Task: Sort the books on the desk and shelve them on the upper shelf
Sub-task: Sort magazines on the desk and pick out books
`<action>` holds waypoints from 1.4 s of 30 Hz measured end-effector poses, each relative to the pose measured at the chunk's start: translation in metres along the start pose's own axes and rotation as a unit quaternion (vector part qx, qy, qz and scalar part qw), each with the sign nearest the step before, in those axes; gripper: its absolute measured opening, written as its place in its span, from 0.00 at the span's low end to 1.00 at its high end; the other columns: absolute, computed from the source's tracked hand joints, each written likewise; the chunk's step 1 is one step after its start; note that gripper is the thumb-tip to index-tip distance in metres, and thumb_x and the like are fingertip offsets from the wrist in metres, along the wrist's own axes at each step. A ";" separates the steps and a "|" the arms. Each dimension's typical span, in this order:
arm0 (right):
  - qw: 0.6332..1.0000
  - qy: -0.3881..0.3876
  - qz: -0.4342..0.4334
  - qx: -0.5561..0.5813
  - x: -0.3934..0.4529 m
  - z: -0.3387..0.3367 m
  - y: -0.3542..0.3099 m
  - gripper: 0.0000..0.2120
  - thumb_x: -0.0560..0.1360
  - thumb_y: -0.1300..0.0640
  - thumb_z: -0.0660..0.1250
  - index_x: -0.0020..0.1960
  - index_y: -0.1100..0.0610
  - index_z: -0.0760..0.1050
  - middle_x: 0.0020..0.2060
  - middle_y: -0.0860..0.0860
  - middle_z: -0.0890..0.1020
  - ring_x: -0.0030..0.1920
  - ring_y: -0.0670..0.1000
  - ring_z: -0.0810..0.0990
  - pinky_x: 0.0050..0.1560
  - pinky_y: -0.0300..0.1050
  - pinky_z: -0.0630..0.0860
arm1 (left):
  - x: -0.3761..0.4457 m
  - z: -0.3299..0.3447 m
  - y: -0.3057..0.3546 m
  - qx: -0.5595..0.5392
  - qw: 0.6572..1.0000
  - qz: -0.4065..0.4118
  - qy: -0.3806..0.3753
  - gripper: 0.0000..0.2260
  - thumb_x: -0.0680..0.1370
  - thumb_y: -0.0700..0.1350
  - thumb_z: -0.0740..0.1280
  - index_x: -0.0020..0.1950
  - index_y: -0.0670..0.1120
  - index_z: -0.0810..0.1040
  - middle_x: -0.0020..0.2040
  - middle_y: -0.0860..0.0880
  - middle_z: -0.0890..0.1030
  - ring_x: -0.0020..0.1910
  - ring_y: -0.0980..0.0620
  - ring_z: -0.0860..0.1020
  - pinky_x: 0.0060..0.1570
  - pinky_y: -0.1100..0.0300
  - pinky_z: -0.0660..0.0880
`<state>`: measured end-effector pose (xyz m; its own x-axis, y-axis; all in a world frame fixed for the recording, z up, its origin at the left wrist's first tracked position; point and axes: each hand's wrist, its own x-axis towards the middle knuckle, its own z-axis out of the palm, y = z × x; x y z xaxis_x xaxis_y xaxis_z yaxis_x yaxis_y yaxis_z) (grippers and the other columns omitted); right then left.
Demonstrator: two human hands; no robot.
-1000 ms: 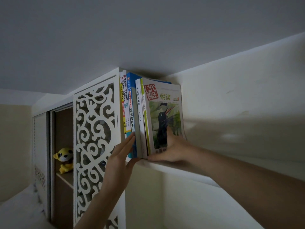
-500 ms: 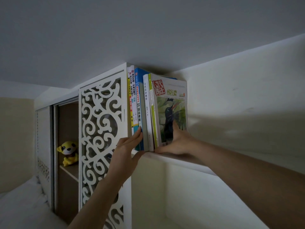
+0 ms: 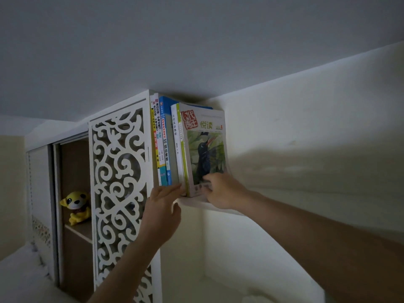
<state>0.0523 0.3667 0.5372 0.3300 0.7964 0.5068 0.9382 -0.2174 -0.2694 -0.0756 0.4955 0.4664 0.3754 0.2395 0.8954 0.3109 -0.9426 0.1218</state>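
Dim white walls and a grey ceiling close in over a high corner; nearest the camera two bare forearms reach up from below; the left hand (image 3: 162, 209) is raised with its fingers straight and together, their tips at the bottom edges of the books (image 3: 172, 145), curled round nothing; the right hand (image 3: 223, 191) lies on the lower part of the magazine (image 3: 204, 149) with the bird on its cover, fingers spread loosely against it rather than wrapped round it, though blur hides the fingertips; the books stand upright in a row on the upper shelf (image 3: 220, 207), packed between the cabinet's side and the magazine, which ends the row on the right and bows slightly; left of them hangs a white fretwork door (image 3: 119, 182); further back, in the open cabinet, a yellow plush toy (image 3: 76, 207) sits on a wooden shelf.
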 end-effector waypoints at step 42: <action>0.724 -0.182 0.651 -0.139 -0.905 0.060 0.282 0.46 0.73 0.25 0.49 0.79 0.49 0.38 0.79 0.49 0.42 0.79 0.58 0.46 0.70 0.72 0.52 | -0.529 0.186 0.503 -0.112 0.801 -0.201 -0.552 0.44 0.66 0.53 0.79 0.73 0.41 0.59 0.60 0.34 0.71 0.58 0.34 0.70 0.55 0.41 0.71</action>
<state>0.0114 -0.3816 -0.0468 0.9511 -0.1007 -0.2920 -0.1417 -0.9822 -0.1229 0.0453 -0.0620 -0.0254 0.8662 0.4781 -0.1450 0.4826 -0.7255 0.4907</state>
